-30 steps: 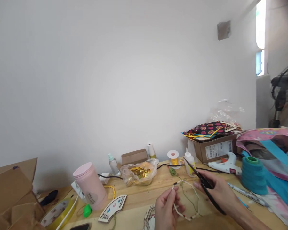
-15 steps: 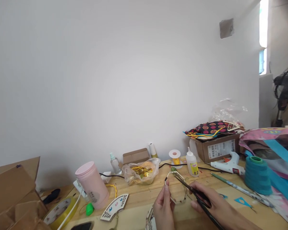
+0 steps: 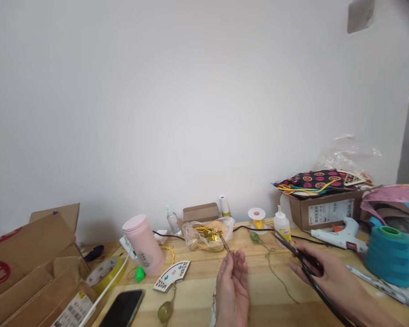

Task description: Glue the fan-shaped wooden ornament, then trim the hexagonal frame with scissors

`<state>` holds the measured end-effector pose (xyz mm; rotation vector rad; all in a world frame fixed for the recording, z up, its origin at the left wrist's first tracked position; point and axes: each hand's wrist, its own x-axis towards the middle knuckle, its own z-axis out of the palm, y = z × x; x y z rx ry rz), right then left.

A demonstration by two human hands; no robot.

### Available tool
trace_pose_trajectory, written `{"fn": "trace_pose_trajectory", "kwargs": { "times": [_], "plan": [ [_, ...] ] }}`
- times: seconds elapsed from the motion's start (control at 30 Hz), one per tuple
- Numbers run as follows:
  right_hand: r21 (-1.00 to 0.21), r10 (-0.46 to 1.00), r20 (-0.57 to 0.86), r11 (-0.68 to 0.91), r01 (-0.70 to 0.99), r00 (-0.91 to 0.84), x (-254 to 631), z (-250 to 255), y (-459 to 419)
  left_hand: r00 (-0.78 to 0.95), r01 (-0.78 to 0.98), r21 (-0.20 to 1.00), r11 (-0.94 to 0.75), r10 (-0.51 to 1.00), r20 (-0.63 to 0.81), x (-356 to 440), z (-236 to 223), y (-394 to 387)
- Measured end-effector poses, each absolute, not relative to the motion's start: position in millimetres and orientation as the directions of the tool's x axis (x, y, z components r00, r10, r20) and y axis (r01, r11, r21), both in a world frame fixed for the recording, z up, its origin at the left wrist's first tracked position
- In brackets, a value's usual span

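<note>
My left hand (image 3: 231, 286) pinches a thin frame (image 3: 226, 244) between thumb and fingers, palm turned up; the frame shows almost edge-on as a narrow brown strip. Black scissors (image 3: 301, 260) are in my right hand (image 3: 339, 278), their blades pointing up and left, apart from the frame. A green thread (image 3: 274, 269) lies on the table between my hands, running from a small green bundle (image 3: 255, 238). Left of my left hand are a fan-shaped cut-out plaque (image 3: 172, 275) and an olive bead (image 3: 164, 311). Something pale and patterned is mostly hidden behind my left wrist.
A pink tumbler (image 3: 143, 245), a phone (image 3: 122, 309), yellow tape (image 3: 107, 274) and open cardboard boxes (image 3: 37, 272) stand left. At the back are a plastic bag (image 3: 207, 234) and glue bottle (image 3: 282, 223). Right are a glue gun (image 3: 347, 234) and teal thread cone (image 3: 388, 259).
The frame, earlier seen face-on as a loop with the scissors at it, is now turned edge-on. My right hand and the scissors have moved right, away from it. The view has shifted.
</note>
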<state>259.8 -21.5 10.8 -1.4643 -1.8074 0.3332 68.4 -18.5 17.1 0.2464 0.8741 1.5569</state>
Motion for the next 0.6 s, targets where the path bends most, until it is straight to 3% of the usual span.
{"fn": "trace_pose_trajectory", "kwargs": {
  "times": [0.17, 0.33, 0.6],
  "plan": [
    [-0.701, 0.948, 0.315, 0.268, 0.661, -0.05, 250.1, -3.6, -19.3, -0.113, -0.707, 0.691, 0.147, 0.942, -0.316, 76.9, 21.8, -23.6],
    [-0.804, 0.958, 0.27, 0.28, 0.525, -0.097, 238.1, -6.4, -23.1, -0.049, -0.579, 0.803, 0.14, 0.977, -0.206, 89.8, 15.1, -27.8],
    [-0.859, 0.961, 0.264, 0.27, 0.435, -0.075, 239.1, -7.4, -21.9, -0.021, -0.416, 0.9, 0.129, 0.988, -0.152, 94.7, 11.2, -29.0]
  ]
}}
